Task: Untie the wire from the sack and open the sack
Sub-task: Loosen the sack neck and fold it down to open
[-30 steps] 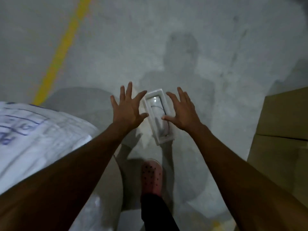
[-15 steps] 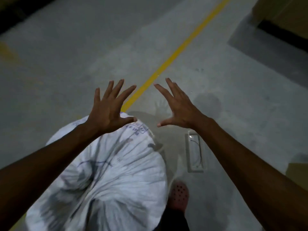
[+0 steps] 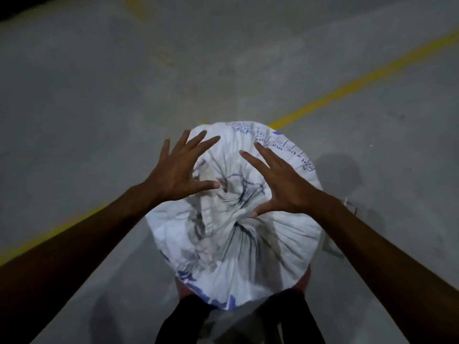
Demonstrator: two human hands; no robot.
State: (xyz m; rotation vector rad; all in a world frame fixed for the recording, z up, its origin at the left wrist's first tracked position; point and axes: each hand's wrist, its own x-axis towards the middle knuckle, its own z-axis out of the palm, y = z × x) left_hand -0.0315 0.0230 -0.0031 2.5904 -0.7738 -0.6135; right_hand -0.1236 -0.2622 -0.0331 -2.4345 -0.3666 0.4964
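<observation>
the person is standing over the sack (image 3: 236, 219), which is sitting upright on the concrete floor (image 3: 99, 95) just in front of their legs, with a yellow line (image 3: 360, 80) running behind it. the sack's mouth is gathered into a tight twisted neck (image 3: 236, 214) near the middle of its top. both hands are hovering above it with fingers spread and holding nothing: the left hand (image 3: 178, 170) is over the far-left side of the top, the right hand (image 3: 280, 184) is over the right side, its thumb just beside the neck. the wire itself is too small or too hidden in the folds to make out. this looks like the reach before untying, so nothing is undone yet. the next move likely calls for finding the wire at the neck, pinching its twisted ends and unwinding them while the other hand is steadying the gathered cloth.
</observation>
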